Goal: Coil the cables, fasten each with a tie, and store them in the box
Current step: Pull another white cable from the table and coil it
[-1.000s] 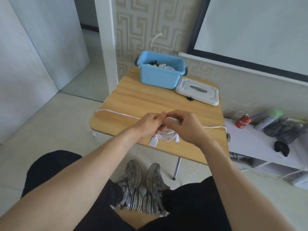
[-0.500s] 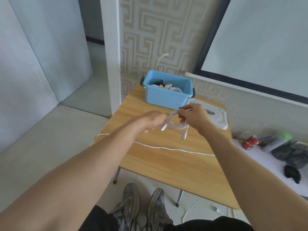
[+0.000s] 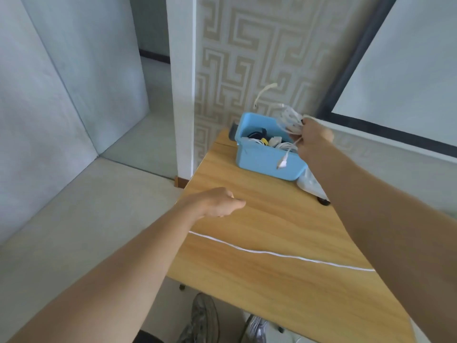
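Right hand [image 3: 312, 139] holds coiled cable [image 3: 289, 120] over far blue box [image 3: 262, 162]; left hand [image 3: 217, 203] loosely curled, empty; straight cable [image 3: 272, 254] near, still uncoiled

A room in a home: Greek-key patterned wallpaper [image 3: 247, 58], a pale tiled floor [image 3: 86, 219], a dark-framed projector screen [image 3: 408, 70] and a small wooden bench [image 3: 272, 219] holding a blue storage box [image 3: 259, 162].
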`<action>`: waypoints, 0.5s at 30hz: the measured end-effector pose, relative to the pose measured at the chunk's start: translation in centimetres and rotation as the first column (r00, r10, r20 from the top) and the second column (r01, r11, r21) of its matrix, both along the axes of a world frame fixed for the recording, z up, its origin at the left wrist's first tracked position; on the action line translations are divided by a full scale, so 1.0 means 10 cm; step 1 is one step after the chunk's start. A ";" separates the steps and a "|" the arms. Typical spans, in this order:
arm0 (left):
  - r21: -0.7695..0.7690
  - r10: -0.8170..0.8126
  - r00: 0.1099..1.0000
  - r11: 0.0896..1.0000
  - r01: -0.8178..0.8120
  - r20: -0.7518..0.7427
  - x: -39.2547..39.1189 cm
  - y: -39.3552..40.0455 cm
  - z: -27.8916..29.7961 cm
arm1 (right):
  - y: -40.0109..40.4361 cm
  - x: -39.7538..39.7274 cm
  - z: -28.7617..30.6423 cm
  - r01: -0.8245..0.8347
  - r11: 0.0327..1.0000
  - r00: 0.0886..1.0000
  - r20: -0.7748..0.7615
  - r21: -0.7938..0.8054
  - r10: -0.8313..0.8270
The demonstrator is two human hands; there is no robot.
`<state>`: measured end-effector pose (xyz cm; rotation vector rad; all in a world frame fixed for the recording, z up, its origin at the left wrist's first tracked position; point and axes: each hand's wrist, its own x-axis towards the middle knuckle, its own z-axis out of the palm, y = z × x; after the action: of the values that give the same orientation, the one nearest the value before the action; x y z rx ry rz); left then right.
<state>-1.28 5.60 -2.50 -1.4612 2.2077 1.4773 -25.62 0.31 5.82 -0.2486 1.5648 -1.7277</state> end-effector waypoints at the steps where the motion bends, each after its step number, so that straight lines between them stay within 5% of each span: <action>1: -0.001 0.000 1.000 1.000 0.000 0.013 0.01 -0.05 -0.01 | -0.10 0.03 0.03 0.049 0.996 0.992 0.116 -0.072 -0.040; 3: 0.017 -0.036 0.996 0.999 0.035 0.082 0.00 -0.11 -0.02 | -0.28 0.09 0.08 0.112 0.976 0.953 0.297 -0.187 -0.053; 6: 0.054 -0.109 0.977 0.993 0.101 0.182 0.00 -0.20 -0.05 | -0.55 0.12 0.02 0.078 0.982 0.951 0.309 -0.170 -0.022; 9: 0.055 -0.130 0.965 0.991 0.120 0.228 0.02 -0.28 -0.10 | -0.69 0.13 -0.20 -0.109 0.977 0.993 -0.015 0.182 0.114; 11: 0.083 -0.163 0.952 0.986 0.146 0.259 0.03 -0.32 -0.11 | -0.66 0.17 -0.35 -0.140 0.854 0.832 -0.408 0.502 0.376; 15: 0.108 -0.248 0.919 0.968 0.225 0.305 0.02 -0.37 -0.11 | -0.59 0.18 -0.40 -0.048 0.867 0.564 -0.703 0.496 0.434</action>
<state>-1.12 1.94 -3.58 -1.2532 2.0297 1.1408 -23.77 -5.63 1.77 -1.1013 2.3613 -0.9948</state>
